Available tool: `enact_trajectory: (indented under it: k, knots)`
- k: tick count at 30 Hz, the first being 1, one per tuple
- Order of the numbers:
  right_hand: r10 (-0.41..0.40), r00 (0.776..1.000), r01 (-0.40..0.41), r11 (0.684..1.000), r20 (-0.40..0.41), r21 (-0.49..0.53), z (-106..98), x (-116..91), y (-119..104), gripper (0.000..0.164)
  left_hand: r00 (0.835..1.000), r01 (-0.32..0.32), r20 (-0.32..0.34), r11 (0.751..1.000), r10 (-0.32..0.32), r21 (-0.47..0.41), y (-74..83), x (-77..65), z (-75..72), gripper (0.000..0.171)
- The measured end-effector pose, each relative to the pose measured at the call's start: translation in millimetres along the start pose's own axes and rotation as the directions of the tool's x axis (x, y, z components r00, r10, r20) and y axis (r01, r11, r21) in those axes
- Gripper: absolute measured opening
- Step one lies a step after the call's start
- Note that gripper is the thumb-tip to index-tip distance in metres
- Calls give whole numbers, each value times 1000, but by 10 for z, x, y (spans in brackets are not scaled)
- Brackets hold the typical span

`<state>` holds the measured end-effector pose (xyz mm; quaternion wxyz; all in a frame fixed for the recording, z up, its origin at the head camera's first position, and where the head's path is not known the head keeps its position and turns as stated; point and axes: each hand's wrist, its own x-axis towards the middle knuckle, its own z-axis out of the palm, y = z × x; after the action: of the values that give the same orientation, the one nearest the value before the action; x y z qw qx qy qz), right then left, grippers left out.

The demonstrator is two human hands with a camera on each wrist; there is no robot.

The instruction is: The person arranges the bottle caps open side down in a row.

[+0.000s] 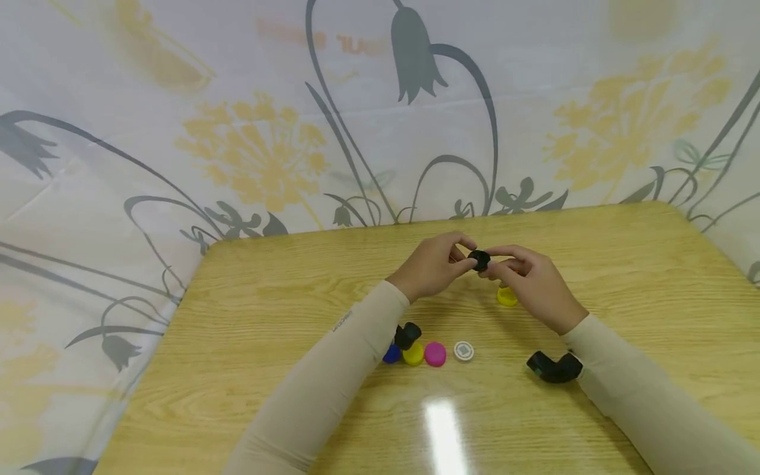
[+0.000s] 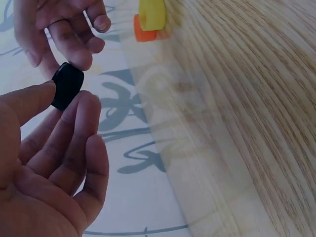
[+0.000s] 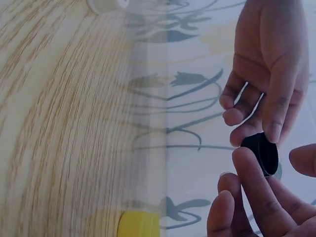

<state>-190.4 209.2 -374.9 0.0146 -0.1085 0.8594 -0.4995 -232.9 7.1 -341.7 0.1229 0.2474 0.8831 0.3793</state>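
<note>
My left hand (image 1: 432,264) pinches a small black bottle cap (image 1: 479,260) between thumb and fingers, above the far part of the table. Facing it is my right hand (image 1: 531,284), whose fingertips touch the cap's side. In the right wrist view the right thumb (image 3: 303,160) stands apart from the cap, and the cap's hollow inside (image 3: 268,157) shows. A yellow cap (image 1: 506,297) lies just below the right hand. In the left wrist view an orange piece (image 2: 144,30) lies against that yellow cap (image 2: 153,14).
Closer in, a row of caps lies on the wooden table (image 1: 267,376): blue (image 1: 390,355), yellow (image 1: 413,354), pink (image 1: 435,354) and a white one (image 1: 464,351). Black devices sit at both wrists. A flower-patterned curtain (image 1: 380,119) hangs behind the table's far edge.
</note>
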Motion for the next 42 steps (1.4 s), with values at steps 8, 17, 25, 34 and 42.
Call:
enact_trajectory:
  k: [8,17,25,34,42]
  knots:
    - [50,998,-52,996,38,67,-44,11,-42,47,994,-80,-57,970,95,227,9,-42,2,25]
    - [25,998,-30,997,58,77,3,29,-11,39,978,-167,-63,925,200,342,-3,-98,-26,19]
    - [-157,987,157,988,-17,-3,94,0,-12,28,979,-170,-76,967,187,191,-57,-257,-70,25]
    - [-266,963,262,959,-31,-106,139,-194,-121,33,983,-131,-109,980,148,148,-45,-518,32,36]
    - [-406,914,400,892,17,-209,154,-487,-110,34,977,-180,-92,974,193,135,-8,-797,215,29]
